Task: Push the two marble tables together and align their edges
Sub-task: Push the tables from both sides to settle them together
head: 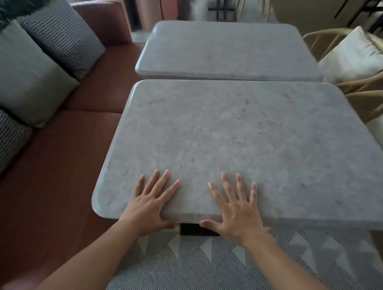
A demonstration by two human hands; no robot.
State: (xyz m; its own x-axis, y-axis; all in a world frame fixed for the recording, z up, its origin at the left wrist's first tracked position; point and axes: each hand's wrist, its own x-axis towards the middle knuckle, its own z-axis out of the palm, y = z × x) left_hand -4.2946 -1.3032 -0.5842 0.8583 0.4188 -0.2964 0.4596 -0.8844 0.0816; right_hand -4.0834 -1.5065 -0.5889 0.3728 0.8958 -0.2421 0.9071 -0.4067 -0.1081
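With both arms stretched forward, I see my left hand (148, 205) and right hand (238, 210) spread flat, fingers splayed, gripping nothing, on the near marble table (242, 136).
Its far edge sits just beside the far marble table (228, 51); sofa (51, 170) left, wicker chairs (356, 62) right, patterned rug (202, 267) below.

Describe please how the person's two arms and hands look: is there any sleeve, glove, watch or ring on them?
Both forearms are bare as far as the picture shows, with no sleeve in view. The left hand and the right hand wear no gloves. No watch, bracelet or ring shows on either wrist or finger. The fingernails are fairly long and look pale; the picture is too blurred to tell if they are polished.
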